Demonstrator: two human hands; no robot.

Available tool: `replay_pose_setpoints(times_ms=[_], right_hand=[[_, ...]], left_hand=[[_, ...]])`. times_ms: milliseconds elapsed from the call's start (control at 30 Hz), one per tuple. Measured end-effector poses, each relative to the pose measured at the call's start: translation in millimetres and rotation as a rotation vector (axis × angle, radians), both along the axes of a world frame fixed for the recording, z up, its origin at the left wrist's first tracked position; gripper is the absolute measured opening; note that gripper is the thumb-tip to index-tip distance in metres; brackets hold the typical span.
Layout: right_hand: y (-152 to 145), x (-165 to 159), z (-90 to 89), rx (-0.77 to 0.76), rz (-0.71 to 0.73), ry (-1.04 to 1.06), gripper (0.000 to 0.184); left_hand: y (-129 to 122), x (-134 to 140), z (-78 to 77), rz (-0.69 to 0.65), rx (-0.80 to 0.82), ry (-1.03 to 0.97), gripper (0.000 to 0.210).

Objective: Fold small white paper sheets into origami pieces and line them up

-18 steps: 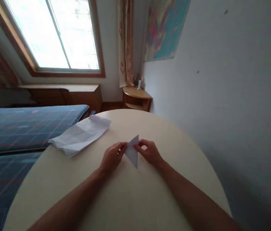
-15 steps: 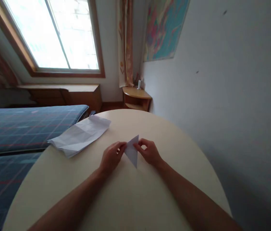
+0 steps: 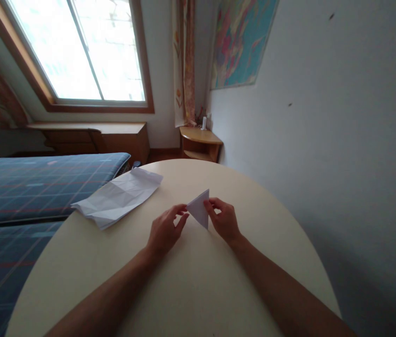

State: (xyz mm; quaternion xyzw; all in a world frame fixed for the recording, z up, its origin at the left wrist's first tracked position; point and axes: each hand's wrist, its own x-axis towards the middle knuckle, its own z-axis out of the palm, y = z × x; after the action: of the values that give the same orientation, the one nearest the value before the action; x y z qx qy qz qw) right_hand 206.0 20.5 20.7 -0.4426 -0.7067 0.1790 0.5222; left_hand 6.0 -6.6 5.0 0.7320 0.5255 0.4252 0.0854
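A small white folded paper [image 3: 198,208], triangular in outline, is held just above the round cream table [image 3: 191,281]. My right hand [image 3: 224,219] pinches it near its right edge, thumb on the near face and the other fingers behind. Close to the paper's left corner is my left hand [image 3: 167,228], thumb and fingers apart; a fingertip lies at or near that corner, and I cannot tell whether it touches. Farther left on the table lies a large creased sheet of white paper [image 3: 119,196].
Left of the table is a blue plaid mattress [image 3: 43,187]. A wooden corner shelf [image 3: 201,135] stands beyond the far edge, and a desk [image 3: 121,135] sits under the window. The white wall [image 3: 324,117] runs along the right side.
My left thumb and fingers have parted from their pinch on the folded paper. My right hand has moved slightly right with the paper, which has turned and risen a little.
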Motion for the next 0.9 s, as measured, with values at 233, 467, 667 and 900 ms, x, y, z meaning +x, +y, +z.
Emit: replay_pose_setpoints(times_ms=[233,467,667,900], right_hand=[[-8.4,-6.5,2.8,0.103,0.266,-0.112,0.021],[-5.8,-4.9,-4.0,0.136,0.401,-0.169,0.039],[-10.0,-6.3,-0.6,0.149,0.446,-0.230,0.043],[-8.9,-7.1,-2.1,0.163,0.441,-0.221,0.043]], left_hand=[[-1.4,0.8,1.6,-0.033,-0.025,0.010,0.025],[1.8,0.6,-2.5,-0.045,-0.051,-0.115,0.026],[3.3,0.9,-2.7,-0.133,-0.031,-0.374,0.033],[0.9,2.8,-2.9,-0.219,0.003,-0.454,0.020]])
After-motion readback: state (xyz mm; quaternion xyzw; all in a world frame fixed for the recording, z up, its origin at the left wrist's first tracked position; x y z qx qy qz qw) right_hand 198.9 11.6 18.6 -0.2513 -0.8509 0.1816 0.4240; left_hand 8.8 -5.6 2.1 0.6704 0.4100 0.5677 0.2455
